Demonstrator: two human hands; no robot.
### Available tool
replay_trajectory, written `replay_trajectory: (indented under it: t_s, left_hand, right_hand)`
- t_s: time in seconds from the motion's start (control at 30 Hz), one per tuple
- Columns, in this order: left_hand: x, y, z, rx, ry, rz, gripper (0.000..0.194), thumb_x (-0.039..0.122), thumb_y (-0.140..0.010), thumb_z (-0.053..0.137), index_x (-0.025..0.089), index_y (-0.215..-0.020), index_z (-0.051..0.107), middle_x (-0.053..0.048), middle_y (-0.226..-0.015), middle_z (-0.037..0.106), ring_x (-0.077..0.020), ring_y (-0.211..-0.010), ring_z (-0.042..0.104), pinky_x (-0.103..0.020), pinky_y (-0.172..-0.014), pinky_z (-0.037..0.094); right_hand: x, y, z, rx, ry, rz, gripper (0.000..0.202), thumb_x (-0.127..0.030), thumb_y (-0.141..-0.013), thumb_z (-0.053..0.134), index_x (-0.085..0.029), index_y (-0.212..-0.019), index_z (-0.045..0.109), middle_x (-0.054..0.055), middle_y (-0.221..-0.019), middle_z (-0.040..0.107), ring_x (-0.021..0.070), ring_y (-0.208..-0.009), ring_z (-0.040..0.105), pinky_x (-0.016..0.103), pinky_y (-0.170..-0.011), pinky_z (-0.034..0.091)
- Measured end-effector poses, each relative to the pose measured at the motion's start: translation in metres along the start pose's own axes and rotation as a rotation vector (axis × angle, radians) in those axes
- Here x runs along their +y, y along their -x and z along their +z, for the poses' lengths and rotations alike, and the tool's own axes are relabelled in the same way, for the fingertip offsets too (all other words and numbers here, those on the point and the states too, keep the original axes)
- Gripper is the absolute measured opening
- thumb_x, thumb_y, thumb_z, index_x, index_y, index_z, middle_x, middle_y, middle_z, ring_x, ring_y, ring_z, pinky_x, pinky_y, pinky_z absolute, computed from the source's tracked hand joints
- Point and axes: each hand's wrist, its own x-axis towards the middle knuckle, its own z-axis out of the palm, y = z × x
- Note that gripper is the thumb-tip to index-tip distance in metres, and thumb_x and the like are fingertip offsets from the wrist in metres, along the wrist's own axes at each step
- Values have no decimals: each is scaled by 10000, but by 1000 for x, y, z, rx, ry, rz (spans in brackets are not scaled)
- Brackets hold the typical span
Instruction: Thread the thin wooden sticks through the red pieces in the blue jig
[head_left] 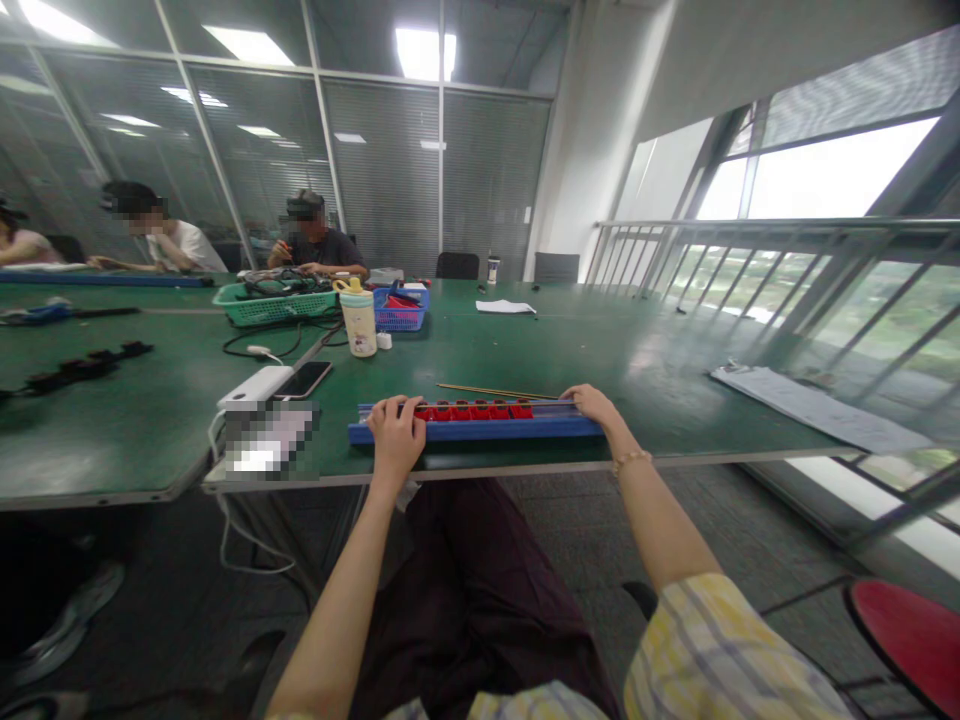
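Observation:
A long blue channel-shaped rail (480, 430) lies along the table's front edge. Inside it sits a row of several red blocks (480, 410) with dark tops. Over the blocks runs a thin brass-coloured rod (551, 402), roughly parallel to the rail. My left hand (396, 428) is curled over the rail's left part, its fingertips closed at the rod's left end beside the first red block. At the right end, my right hand (592, 403) pinches the rod's other end; its fingertips are partly hidden. Just behind the rail lie loose thin rods (487, 389).
Left of the rail are a phone (306, 379), a white power bank (256, 386) and cables. Farther back stand a yellow bottle (358, 318), a green basket (274, 308) and a blue basket (401, 318). A clipboard (814, 405) lies right. Other people sit at the far left.

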Motion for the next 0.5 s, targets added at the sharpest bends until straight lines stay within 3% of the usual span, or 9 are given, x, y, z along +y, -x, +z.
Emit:
replay_trajectory:
  t_s: [0.2,0.33,0.5]
  left_hand:
    - [0,0,0,8,-9,0,360,224,-884,451,229,-1178,660,-126,-1197,589,-308,-1143,438,-462,-954,350]
    - [-1,0,1,11,-3,2,354,221,-885,456,230,-1173,662,-119,-1193,594,-306,-1150,437,-461,-959,347]
    - [-1,0,1,6,-6,-3,351,219,-886,462,226,-1177,658,-122,-1207,590,-309,-1156,433,-456,-949,348]
  right_hand:
    - [-3,25,0,403,-164,-26,415,-137,-785,354,-203,-902,747,59,-969,749,182,-950,662,286,-907,483]
    - [-11,48,12,701,-179,-33,377,-185,-815,336,-180,-928,696,101,-940,713,224,-962,628,341,-936,455]
    - [-21,60,25,752,-97,-50,343,-246,-880,345,-185,-981,667,116,-1013,689,243,-1021,586,359,-955,406]
